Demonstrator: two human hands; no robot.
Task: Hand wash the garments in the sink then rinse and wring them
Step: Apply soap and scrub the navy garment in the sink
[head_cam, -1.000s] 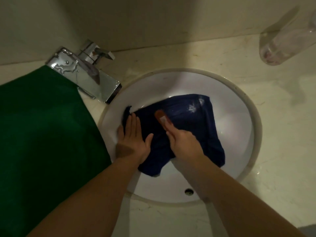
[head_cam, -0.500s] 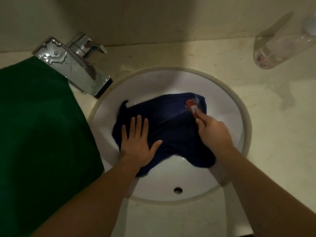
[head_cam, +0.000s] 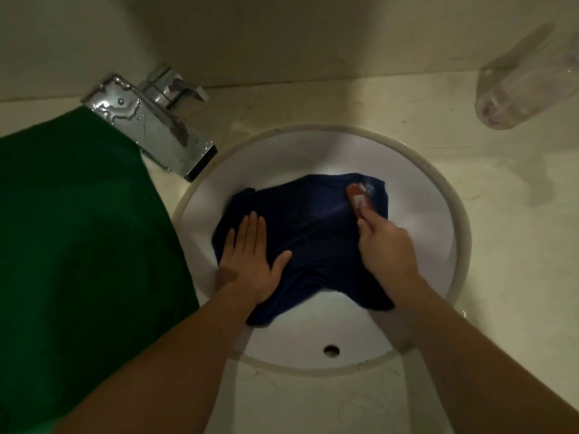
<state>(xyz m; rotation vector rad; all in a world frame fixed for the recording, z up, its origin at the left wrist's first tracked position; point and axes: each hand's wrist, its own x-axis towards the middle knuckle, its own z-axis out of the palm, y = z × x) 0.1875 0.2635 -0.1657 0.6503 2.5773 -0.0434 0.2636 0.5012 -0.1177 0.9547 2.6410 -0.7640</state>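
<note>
Left hand (head_cam: pixel 250 261) is lying flat, fingers straight and close together, thumb spread, pressing on the near-left part of the dark blue garment (head_cam: pixel 313 227). Right hand (head_cam: pixel 387 249) is gripping a small reddish-orange object (head_cam: pixel 358 195) with a pale patch, fingers curled round it, and is holding it against the far-right part of the same garment; what the object is cannot be told.

Dark blue garment is lying spread and rumpled across the middle of the white sink (head_cam: pixel 460 233), inside the bowl. Its near edge is stopping short of a small round hole (head_cam: pixel 331 350) in the bowl's near wall.

Sink is sitting sunk into a pale marbled table (head_cam: pixel 517 245). Chrome tap (head_cam: pixel 150 126), beaded with water, is standing at the far left, its spout reaching over the rim. Green cloth (head_cam: pixel 78 230) is covering the table on the left, running up to the tap and just beside the sink. Clear bottle (head_cam: pixel 526 89) is sitting at the far right, well apart from the sink; upright or lying cannot be told.
</note>
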